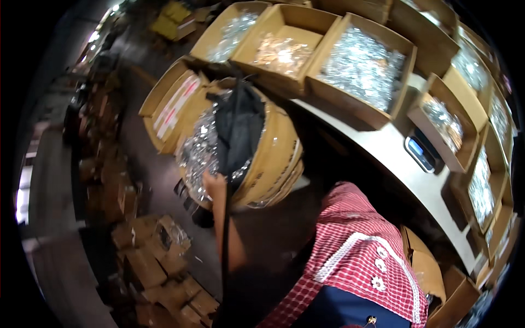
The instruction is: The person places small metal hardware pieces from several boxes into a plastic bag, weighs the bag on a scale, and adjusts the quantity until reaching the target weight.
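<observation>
My left hand (215, 186) reaches to the near side of a large, bulging cardboard box (281, 156) on the left. It touches, or is right beside, a heap of small shiny clear plastic packets (199, 145) inside. The fingers are small and blurred, and I cannot tell whether they grip a packet. On top of the packets lies a black cloth or bag (240, 123). A thin dark strap (226, 218) runs down across the view in front of my left wrist. My right hand is not in view.
To the right, a pale curved-looking table (377, 147) carries open cardboard trays of shiny packets (361, 68) and a small scale with a lit display (420, 153). An open box flap (169, 106) sticks out left. Flattened cardboard boxes (145, 265) lie on the floor below.
</observation>
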Demonstrator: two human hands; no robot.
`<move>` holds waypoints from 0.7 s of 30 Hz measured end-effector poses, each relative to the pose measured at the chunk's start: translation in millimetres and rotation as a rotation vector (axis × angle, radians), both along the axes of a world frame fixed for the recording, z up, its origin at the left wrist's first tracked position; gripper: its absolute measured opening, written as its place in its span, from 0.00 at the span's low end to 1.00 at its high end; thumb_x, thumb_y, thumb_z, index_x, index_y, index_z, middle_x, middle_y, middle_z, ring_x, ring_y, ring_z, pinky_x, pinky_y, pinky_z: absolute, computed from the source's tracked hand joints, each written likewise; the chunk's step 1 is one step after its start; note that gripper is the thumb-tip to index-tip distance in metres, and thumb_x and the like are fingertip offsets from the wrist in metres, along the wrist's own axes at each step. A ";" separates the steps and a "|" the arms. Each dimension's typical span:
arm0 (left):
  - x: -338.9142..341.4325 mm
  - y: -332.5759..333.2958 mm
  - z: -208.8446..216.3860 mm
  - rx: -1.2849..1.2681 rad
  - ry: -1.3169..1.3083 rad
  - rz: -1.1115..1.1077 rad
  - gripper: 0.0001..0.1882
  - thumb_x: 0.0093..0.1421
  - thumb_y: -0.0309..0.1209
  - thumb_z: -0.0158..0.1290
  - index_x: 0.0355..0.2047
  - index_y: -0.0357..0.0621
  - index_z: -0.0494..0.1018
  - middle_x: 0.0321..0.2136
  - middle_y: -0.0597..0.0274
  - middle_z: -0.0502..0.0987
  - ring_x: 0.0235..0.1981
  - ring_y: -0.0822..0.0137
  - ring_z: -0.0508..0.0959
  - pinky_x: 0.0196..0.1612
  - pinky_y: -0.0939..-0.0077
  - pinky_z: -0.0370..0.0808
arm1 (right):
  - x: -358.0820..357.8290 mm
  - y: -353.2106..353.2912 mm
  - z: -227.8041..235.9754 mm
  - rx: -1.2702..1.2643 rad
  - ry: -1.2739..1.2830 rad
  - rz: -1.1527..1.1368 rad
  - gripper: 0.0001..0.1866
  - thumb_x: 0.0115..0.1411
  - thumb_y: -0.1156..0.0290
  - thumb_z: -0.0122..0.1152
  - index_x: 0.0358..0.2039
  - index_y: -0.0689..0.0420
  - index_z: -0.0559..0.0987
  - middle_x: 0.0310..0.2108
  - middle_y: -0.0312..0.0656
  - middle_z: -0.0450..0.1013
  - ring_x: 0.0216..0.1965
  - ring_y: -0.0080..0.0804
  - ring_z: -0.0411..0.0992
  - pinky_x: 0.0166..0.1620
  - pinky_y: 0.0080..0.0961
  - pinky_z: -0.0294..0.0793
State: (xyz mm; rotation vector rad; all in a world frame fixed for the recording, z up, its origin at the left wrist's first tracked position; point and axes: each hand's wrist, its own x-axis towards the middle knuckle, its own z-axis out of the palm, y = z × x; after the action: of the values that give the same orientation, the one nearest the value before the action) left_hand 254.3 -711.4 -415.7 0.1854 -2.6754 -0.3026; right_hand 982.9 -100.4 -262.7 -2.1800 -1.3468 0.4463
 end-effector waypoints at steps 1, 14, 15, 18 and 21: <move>-6.8 4.6 7.6 0.162 -0.040 -0.003 0.24 0.56 0.36 0.56 0.50 0.34 0.71 0.42 0.44 0.76 0.46 0.51 0.74 0.52 0.64 0.69 | -14.2 8.1 -0.1 0.008 0.003 0.045 0.31 0.47 0.53 0.62 0.49 0.60 0.75 0.52 0.49 0.71 0.52 0.42 0.69 0.55 0.38 0.65; -136.4 17.6 115.5 0.459 -0.904 0.048 0.24 0.47 0.37 0.64 0.41 0.33 0.74 0.28 0.55 0.78 0.27 0.65 0.78 0.22 0.74 0.73 | -95.4 34.7 28.2 0.096 0.094 0.330 0.20 0.52 0.64 0.56 0.43 0.64 0.77 0.48 0.47 0.71 0.47 0.38 0.71 0.50 0.32 0.70; -137.8 4.7 107.1 0.570 -0.874 -0.010 0.17 0.47 0.37 0.61 0.30 0.35 0.76 0.24 0.57 0.76 0.21 0.67 0.75 0.19 0.75 0.71 | -95.1 32.7 32.1 0.111 0.106 0.344 0.19 0.53 0.65 0.55 0.42 0.64 0.77 0.48 0.47 0.71 0.46 0.37 0.71 0.50 0.32 0.70; -126.6 -13.4 91.5 0.867 -0.715 -0.092 0.23 0.44 0.43 0.60 0.32 0.35 0.78 0.30 0.51 0.78 0.30 0.58 0.77 0.31 0.64 0.72 | -84.9 22.3 59.7 0.174 0.147 0.389 0.17 0.54 0.67 0.54 0.41 0.65 0.78 0.47 0.47 0.72 0.45 0.36 0.72 0.49 0.30 0.71; -136.5 3.3 92.0 0.178 -0.656 0.171 0.31 0.42 0.50 0.62 0.38 0.35 0.80 0.37 0.43 0.80 0.39 0.49 0.79 0.43 0.53 0.73 | -96.2 19.6 94.8 0.269 0.205 0.526 0.15 0.55 0.70 0.53 0.39 0.66 0.78 0.46 0.46 0.72 0.44 0.35 0.72 0.47 0.29 0.72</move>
State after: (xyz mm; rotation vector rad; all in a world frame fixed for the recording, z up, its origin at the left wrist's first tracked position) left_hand 117.7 -708.1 -323.7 0.6669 -3.2395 -0.4947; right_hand 886.7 -80.8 -168.0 -1.5077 -1.7428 0.6208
